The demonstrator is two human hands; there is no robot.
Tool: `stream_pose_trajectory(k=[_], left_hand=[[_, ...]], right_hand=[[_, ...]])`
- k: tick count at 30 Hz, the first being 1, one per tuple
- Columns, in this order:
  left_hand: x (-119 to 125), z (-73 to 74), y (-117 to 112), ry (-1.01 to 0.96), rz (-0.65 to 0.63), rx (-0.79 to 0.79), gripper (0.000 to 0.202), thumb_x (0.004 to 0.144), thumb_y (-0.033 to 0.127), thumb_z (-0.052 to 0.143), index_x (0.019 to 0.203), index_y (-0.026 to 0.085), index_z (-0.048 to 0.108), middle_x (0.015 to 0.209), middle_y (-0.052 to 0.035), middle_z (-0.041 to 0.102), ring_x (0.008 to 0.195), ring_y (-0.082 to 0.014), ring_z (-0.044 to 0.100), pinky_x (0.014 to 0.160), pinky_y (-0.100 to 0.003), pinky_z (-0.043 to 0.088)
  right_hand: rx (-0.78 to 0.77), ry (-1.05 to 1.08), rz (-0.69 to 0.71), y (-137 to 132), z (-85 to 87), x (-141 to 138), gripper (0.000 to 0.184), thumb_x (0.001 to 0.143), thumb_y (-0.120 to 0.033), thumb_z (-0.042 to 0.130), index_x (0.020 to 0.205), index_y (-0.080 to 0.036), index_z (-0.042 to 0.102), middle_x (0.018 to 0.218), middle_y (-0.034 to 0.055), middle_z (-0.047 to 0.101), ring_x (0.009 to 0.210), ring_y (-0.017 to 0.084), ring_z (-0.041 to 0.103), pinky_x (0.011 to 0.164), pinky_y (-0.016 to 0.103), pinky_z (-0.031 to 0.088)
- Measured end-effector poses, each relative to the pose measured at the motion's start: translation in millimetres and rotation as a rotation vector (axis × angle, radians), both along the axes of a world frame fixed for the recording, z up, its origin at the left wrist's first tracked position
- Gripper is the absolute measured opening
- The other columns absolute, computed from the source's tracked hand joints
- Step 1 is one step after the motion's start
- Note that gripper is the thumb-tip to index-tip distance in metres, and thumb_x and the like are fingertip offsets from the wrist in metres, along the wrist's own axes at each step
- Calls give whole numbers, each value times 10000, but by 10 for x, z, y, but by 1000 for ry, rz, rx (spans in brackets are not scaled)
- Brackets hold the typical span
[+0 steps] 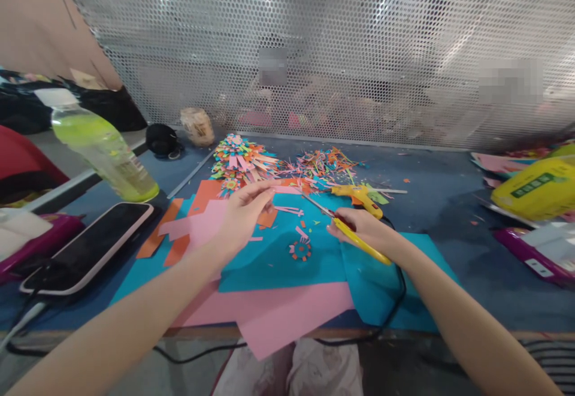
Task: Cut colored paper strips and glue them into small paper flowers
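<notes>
left hand (251, 205): grip narrow, pinching pink strip (287, 190) at its two o'clock. right hand (366, 228): grip around scissors (353, 238), at strip's four o'clock. for even cuts, hold strip taut; snip short.

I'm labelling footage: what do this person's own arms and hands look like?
The left hand and right hand wear no gloves. The left forearm and right forearm show no sleeves, watch or bracelet; fingernail details are too small to tell.
</notes>
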State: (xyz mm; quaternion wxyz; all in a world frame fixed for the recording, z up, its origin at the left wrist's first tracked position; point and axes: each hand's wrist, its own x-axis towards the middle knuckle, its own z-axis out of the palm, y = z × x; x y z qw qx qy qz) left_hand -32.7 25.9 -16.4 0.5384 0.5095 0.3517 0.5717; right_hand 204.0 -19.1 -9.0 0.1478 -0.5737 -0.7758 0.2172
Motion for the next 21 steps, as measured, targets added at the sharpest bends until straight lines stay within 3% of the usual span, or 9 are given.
stream_pose_trajectory(k=[21], left_hand=[[6,-14,-2,48,-10,-22,190,673,251,634,843,186,687,745,-19,611,562,-74,472,527,-215,380]], right_hand=[[-21,21,-5,-1,-4,-5,362,742,-522,496,642,-186,405,560,-45,377,499,85,332,456,225,241]])
